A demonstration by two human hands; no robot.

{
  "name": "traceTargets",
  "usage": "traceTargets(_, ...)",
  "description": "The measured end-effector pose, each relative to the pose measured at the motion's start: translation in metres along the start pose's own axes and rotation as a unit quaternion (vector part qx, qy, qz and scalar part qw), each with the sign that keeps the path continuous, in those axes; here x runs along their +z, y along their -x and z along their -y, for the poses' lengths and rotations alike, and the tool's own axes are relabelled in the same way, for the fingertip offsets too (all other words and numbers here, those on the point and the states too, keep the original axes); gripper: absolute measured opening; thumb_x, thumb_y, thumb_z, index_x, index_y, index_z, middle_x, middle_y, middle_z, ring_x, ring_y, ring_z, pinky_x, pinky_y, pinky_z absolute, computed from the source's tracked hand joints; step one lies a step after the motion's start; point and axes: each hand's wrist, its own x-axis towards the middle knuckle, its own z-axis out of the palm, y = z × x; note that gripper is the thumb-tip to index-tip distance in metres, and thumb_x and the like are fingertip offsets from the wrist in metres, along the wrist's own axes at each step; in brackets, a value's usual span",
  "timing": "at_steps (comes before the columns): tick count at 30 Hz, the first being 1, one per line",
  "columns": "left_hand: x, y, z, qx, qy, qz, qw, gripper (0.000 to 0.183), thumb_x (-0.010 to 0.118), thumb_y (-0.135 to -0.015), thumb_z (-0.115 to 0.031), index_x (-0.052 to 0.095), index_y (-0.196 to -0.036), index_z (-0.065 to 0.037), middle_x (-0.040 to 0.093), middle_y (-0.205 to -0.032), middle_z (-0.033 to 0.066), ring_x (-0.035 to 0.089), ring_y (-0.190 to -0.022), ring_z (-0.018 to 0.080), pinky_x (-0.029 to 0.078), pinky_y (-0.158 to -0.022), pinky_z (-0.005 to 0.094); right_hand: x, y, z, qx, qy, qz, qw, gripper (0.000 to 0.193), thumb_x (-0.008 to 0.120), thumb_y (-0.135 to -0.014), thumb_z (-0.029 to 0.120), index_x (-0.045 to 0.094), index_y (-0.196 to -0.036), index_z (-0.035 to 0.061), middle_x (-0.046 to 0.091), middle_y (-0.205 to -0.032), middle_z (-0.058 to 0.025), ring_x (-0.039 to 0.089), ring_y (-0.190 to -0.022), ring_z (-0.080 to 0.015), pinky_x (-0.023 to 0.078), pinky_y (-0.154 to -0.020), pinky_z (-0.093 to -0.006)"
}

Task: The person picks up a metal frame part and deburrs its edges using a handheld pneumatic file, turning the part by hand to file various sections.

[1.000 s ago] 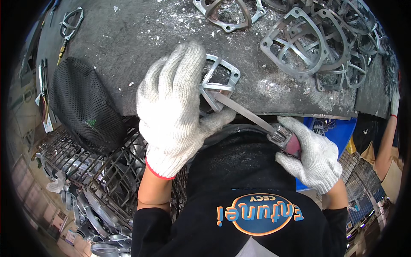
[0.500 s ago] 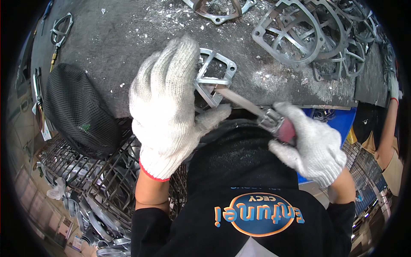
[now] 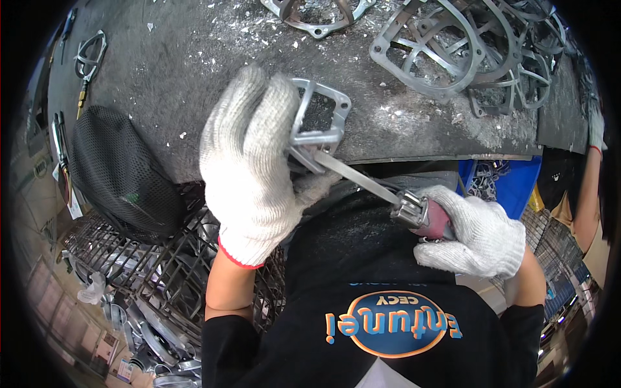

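Note:
My left hand (image 3: 249, 161), in a white knit glove with a red cuff, grips a cast metal frame (image 3: 321, 137) at the bench's near edge. Its fingers lie over the frame's left side, with the thumb below and partly hidden. My right hand (image 3: 482, 233), gloved the same way, is closed round the dark pink body of a hand-held file (image 3: 430, 218) with a metal head. The tool's long, narrow flat blade points up and left; its tip meets the lower part of the frame. How the tip sits inside the frame is hard to make out.
More metal frames (image 3: 427, 48) lie heaped at the far right of the dark bench (image 3: 187, 71), amid metal chips. A black mesh bag (image 3: 123, 174) sits left, above a wire basket (image 3: 165, 258) of metal parts. A blue bin (image 3: 517, 187) stands right, near another person's arm (image 3: 587, 194).
The frame has tilted and come slightly lower and nearer with my left hand. My right hand and the file have dropped a little, the blade still at the frame.

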Motion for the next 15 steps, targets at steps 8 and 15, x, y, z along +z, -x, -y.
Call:
traceTargets(8,0.006,0.009,-0.012,0.0,0.027,-0.062,0.998,0.092,0.097,-0.059,-0.026,0.055,-0.137,0.001,0.05,-0.145,0.0295,0.052,-0.132,0.0445,0.052,-0.102,0.0478,0.001,0.004,-0.002,0.014,-0.011,0.037,0.999,0.078,0.076,-0.083,0.057,0.052,-0.138,0.0082,0.073,-0.095,-0.0196,0.073,-0.083,-0.0368,0.055,-0.076,-0.0425)
traceTargets(15,0.003,0.01,-0.02,-0.013,-0.024,-0.047,0.999,0.096,0.095,-0.061,-0.022,0.05,-0.143,0.002,0.049,-0.147,0.0286,0.051,-0.134,0.0445,0.049,-0.105,0.0466,-0.001,0.008,0.023,0.133,-0.247,0.123,0.952,0.072,0.079,-0.086,0.041,0.049,-0.141,0.004,0.07,-0.08,-0.0078,0.065,-0.052,-0.0141,0.051,-0.054,-0.0289)
